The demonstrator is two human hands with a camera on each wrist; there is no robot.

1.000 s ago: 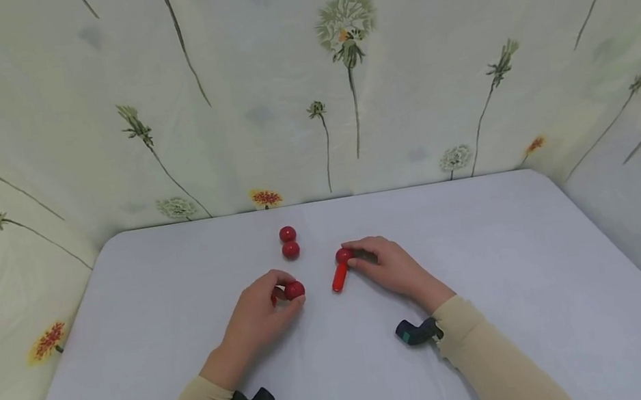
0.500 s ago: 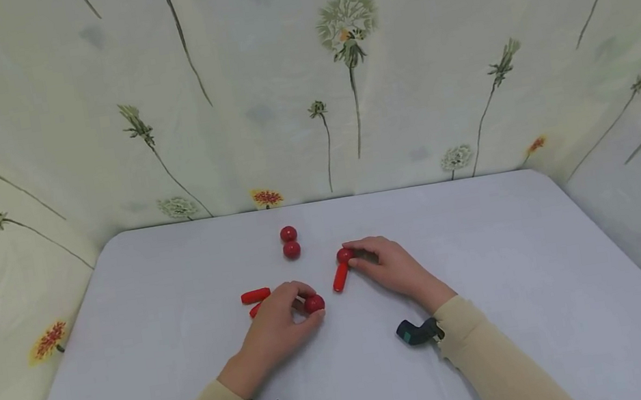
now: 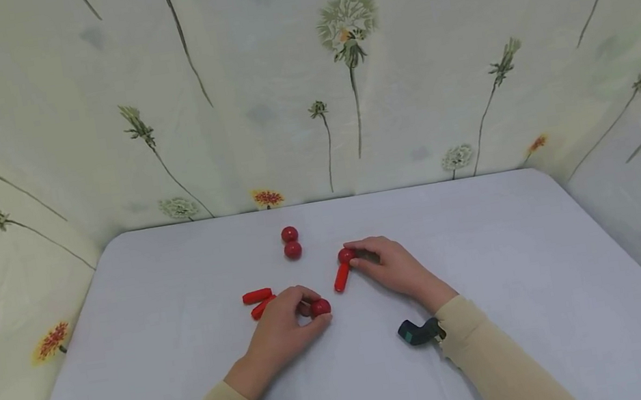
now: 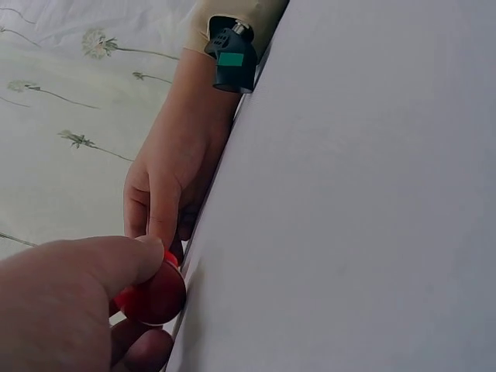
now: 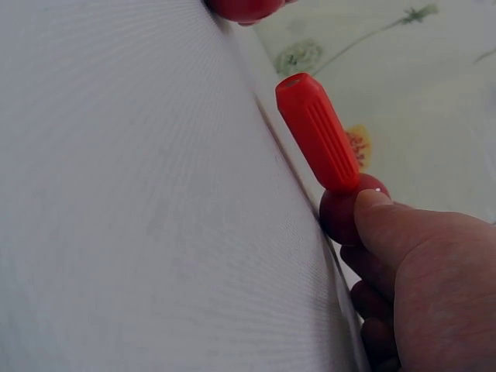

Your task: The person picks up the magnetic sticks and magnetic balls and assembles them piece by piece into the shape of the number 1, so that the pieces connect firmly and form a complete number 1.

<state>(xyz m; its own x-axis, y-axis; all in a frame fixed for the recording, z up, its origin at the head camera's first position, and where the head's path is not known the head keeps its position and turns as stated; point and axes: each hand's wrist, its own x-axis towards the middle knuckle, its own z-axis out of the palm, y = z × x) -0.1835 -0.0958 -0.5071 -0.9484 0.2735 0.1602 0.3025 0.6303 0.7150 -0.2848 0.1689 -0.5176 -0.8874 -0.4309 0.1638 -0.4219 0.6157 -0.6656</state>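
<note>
Since a second ago the left hand (image 3: 282, 328) and its left ball (image 3: 320, 307) have been brought rightward and nearer, and two loose rods (image 3: 257, 296) have been uncovered behind the knuckles. The left ball is clamped between thumb and fingers, just beside the free end of the upper rod (image 3: 341, 280). By the right hand (image 3: 391, 267) the right ball (image 3: 345, 256) is pinched at that rod's other end, probably so the rod is steadied and its tip left exposed. Two far balls (image 3: 293, 251) are set beyond, presumably out of the way.
</note>
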